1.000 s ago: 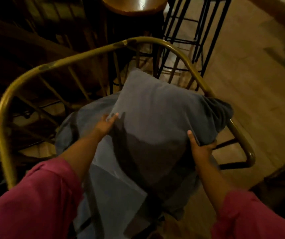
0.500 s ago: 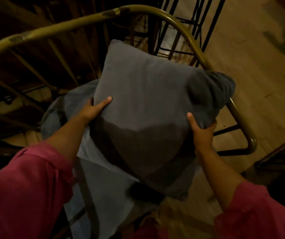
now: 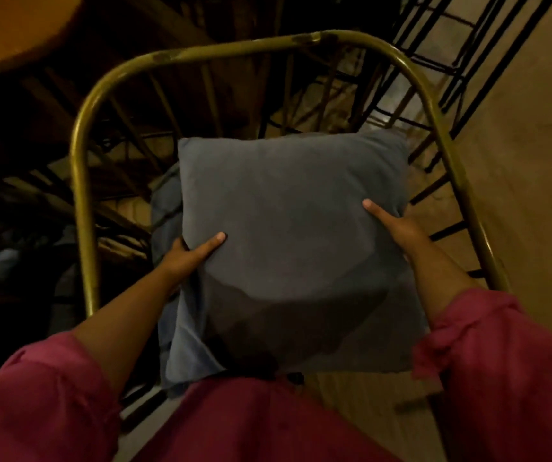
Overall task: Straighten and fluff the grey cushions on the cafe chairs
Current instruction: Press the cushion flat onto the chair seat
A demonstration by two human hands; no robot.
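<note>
A square grey cushion [image 3: 288, 235] is held flat and squared up over the seat of a brass-coloured metal chair [image 3: 82, 181]. My left hand [image 3: 191, 253] grips its left edge, thumb on top. On the right edge my right hand [image 3: 398, 225] holds it the same way. Under it lies a second, bluish-grey cushion [image 3: 181, 355], showing along the left side and at the lower left corner. The fingers of both hands are hidden beneath the top cushion.
A round wooden table top [image 3: 11, 31] sits at the upper left. Black metal stool legs [image 3: 451, 71] stand beyond the chair's back at the upper right. Wooden floor [image 3: 534, 161] lies to the right. Pink sleeves fill the bottom of the view.
The cushion has turned from a tilted, diamond-like position to square with the chair, and its crumpled right corner has flattened. Both hands kept their hold on its sides.
</note>
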